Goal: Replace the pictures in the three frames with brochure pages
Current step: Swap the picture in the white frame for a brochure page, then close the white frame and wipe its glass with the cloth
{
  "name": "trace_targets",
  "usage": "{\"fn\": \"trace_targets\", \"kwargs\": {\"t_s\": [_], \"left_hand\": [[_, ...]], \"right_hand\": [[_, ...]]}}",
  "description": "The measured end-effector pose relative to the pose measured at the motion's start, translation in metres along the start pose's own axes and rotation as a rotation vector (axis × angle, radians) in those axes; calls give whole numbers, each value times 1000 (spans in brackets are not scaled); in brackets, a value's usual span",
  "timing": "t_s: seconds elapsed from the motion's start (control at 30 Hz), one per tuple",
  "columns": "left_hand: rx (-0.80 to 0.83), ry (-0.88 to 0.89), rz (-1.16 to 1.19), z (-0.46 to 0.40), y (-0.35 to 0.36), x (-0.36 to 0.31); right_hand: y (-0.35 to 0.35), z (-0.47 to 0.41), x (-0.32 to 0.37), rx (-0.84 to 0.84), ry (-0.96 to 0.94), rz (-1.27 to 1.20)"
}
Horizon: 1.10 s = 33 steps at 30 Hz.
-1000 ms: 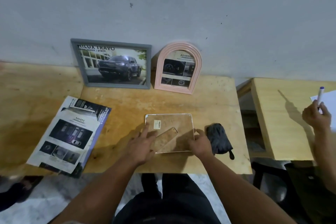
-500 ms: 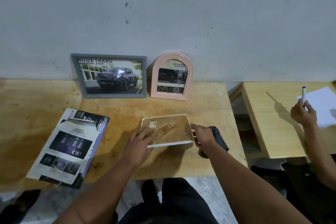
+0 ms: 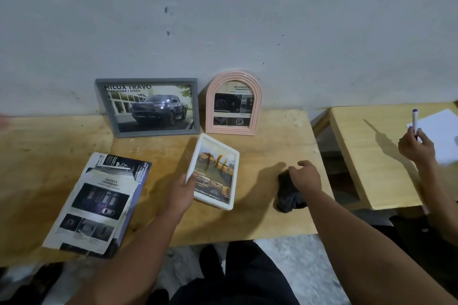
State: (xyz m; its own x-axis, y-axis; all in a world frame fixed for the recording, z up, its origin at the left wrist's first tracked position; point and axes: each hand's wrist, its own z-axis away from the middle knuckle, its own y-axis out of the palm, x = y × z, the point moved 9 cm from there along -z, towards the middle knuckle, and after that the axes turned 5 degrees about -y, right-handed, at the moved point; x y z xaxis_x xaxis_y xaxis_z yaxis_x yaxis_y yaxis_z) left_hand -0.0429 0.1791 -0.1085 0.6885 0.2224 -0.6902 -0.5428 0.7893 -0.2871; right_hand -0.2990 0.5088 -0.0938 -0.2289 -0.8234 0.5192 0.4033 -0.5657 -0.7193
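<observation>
My left hand grips the lower left edge of a white frame, held face up and tilted above the wooden table; a brochure page with yellow trucks shows in it. My right hand rests on a dark cloth to the right, fingers curled over it. A grey frame with a truck picture and a pink arched frame with a brochure page lean against the wall. The brochure pages lie in a stack at the left.
A second, lighter table stands at the right, separated by a gap. Another person's hand holds a pen over a white paper there. The grey wall rises directly behind the frames.
The white frame was lying face down under both hands; it has been lifted and turned over, picture side up, in my left hand. My right hand let go and moved right onto the cloth.
</observation>
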Motion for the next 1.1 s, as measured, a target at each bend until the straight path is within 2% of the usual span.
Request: {"fn": "trace_targets", "kwargs": {"t_s": [0.13, 0.23, 0.43, 0.53, 0.7, 0.8, 0.9, 0.97, 1.03, 1.1], "left_hand": [[36, -206, 201, 3, 10, 33], [63, -266, 188, 5, 17, 45], [100, -311, 58, 5, 26, 57], [84, -293, -18, 4, 24, 57], [78, -200, -206, 6, 23, 42], [30, -165, -378, 8, 15, 36], [-142, 16, -605, 15, 4, 9], [-52, 127, -475, 27, 18, -16], [135, 136, -242, 32, 40, -29], [318, 131, -117, 40, 60, -37]], "right_hand": [[17, -4, -40, 150, 45, 173], [22, -1, -48, 101, 3, 294], [15, 11, -31, 31, -82, 297], [14, 16, -19, 19, -140, 165], [14, 16, -16, 52, -63, -380], [25, 25, -6, 176, 16, -610], [41, 39, 14, 335, 60, -772], [56, 54, 34, 469, 86, -850], [71, 71, 56, 608, 111, -903], [84, 92, 80, 752, 126, -957]]}}
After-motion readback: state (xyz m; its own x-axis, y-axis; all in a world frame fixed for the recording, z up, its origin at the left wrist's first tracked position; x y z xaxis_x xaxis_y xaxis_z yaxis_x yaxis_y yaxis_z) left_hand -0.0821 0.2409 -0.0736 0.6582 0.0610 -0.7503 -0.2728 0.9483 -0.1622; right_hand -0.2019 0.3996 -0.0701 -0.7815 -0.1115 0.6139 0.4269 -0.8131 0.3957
